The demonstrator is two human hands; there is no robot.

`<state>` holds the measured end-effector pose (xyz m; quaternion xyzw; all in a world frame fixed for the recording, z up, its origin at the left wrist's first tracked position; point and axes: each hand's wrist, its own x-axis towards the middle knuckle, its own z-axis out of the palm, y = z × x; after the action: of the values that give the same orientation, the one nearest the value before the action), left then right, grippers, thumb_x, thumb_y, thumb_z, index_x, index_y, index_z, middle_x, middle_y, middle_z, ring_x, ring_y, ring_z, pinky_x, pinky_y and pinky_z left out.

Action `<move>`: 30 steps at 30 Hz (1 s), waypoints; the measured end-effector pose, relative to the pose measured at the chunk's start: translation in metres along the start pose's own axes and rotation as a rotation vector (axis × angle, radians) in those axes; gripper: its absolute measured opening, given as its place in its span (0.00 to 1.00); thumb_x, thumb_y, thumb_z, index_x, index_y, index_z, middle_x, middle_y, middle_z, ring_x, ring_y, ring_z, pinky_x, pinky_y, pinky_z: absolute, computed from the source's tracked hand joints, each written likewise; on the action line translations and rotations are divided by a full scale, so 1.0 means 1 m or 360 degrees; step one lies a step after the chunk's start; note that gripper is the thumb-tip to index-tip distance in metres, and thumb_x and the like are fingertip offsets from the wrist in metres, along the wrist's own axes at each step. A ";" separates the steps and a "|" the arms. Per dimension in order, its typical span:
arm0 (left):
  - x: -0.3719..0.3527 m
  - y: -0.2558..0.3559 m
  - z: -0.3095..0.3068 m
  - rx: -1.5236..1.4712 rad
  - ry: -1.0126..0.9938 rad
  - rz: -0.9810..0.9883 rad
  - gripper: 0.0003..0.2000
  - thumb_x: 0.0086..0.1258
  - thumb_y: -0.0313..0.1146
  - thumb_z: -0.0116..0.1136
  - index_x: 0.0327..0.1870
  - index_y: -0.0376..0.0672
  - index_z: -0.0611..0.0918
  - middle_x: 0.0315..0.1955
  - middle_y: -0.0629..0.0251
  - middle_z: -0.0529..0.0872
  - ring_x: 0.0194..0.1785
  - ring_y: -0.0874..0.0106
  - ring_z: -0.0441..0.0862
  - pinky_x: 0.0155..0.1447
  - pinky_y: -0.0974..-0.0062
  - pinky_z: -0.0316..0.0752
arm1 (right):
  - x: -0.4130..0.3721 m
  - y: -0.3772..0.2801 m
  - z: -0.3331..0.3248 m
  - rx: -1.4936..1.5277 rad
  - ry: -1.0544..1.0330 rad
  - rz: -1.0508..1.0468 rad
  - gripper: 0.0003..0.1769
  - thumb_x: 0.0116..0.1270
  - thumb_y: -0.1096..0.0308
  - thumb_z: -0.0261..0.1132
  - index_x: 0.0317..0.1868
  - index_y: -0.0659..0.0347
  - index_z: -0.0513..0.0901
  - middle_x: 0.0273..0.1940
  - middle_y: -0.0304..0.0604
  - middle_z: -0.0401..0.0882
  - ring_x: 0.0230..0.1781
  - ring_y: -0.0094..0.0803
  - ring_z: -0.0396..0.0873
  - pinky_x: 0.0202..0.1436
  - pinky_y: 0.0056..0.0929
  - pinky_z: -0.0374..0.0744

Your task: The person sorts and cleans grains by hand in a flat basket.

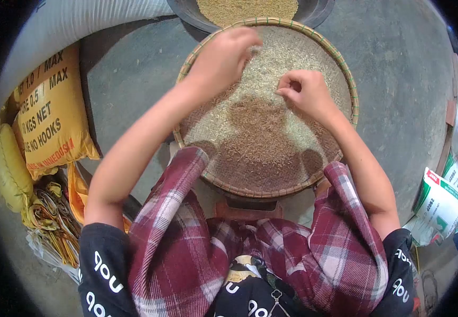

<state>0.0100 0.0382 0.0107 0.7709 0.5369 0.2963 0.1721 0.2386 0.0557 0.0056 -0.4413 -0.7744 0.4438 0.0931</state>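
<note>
A round woven tray with a green-stitched rim rests at my knees, with pale grain spread over it and darker, shaded grain nearer me. Over the tray's upper left, my left hand is blurred, its fingers bent toward the grain; what it may hold is hidden. My right hand hovers right of the middle, thumb and index finger pinched together. Anything between those fingertips is too small to make out.
Beyond the tray sits a dark basin of grain. At left are an orange printed sack, a white sack, a yellow bag and folded sacks. White-green packets lie at right.
</note>
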 end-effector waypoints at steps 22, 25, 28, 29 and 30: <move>-0.086 0.054 0.047 -0.0168 -0.0537 -0.0166 0.08 0.61 0.35 0.66 0.39 0.47 0.82 0.37 0.66 0.80 0.45 0.64 0.81 0.46 0.65 0.78 | 0.030 -0.020 -0.024 -0.0006 -0.0094 0.0054 0.12 0.65 0.76 0.66 0.49 0.66 0.85 0.35 0.43 0.89 0.30 0.22 0.85 0.36 0.22 0.82; -0.087 0.053 0.051 -0.0126 -0.0559 -0.0205 0.07 0.61 0.36 0.66 0.36 0.47 0.83 0.37 0.67 0.79 0.44 0.64 0.81 0.46 0.65 0.78 | 0.038 -0.023 -0.033 -0.0045 -0.0031 0.0049 0.11 0.65 0.75 0.67 0.49 0.64 0.86 0.33 0.41 0.88 0.28 0.20 0.83 0.33 0.20 0.80; -0.091 0.052 0.053 -0.0154 -0.0526 -0.0170 0.07 0.60 0.36 0.66 0.35 0.47 0.83 0.38 0.67 0.80 0.45 0.65 0.81 0.46 0.66 0.78 | 0.071 -0.033 -0.061 -0.0206 0.0271 -0.0400 0.10 0.64 0.67 0.69 0.44 0.61 0.88 0.28 0.42 0.86 0.25 0.23 0.81 0.31 0.24 0.78; -0.091 0.051 0.052 -0.0182 -0.0479 -0.0146 0.07 0.60 0.36 0.67 0.35 0.47 0.83 0.37 0.67 0.80 0.44 0.64 0.81 0.45 0.66 0.78 | 0.084 -0.042 -0.075 -0.0226 0.0345 -0.0446 0.10 0.67 0.65 0.68 0.45 0.59 0.87 0.30 0.38 0.86 0.25 0.21 0.80 0.30 0.22 0.77; -0.091 0.050 0.051 -0.0210 -0.0427 -0.0122 0.07 0.60 0.36 0.67 0.35 0.47 0.82 0.37 0.67 0.81 0.44 0.64 0.81 0.45 0.66 0.78 | 0.093 -0.083 -0.090 -0.0025 0.0383 -0.0189 0.08 0.61 0.70 0.69 0.37 0.66 0.88 0.29 0.49 0.87 0.23 0.29 0.83 0.29 0.30 0.81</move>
<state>0.0568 -0.0616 -0.0236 0.7695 0.5175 0.2186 0.3038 0.1821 0.1633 0.0992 -0.4454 -0.7858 0.3753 0.2080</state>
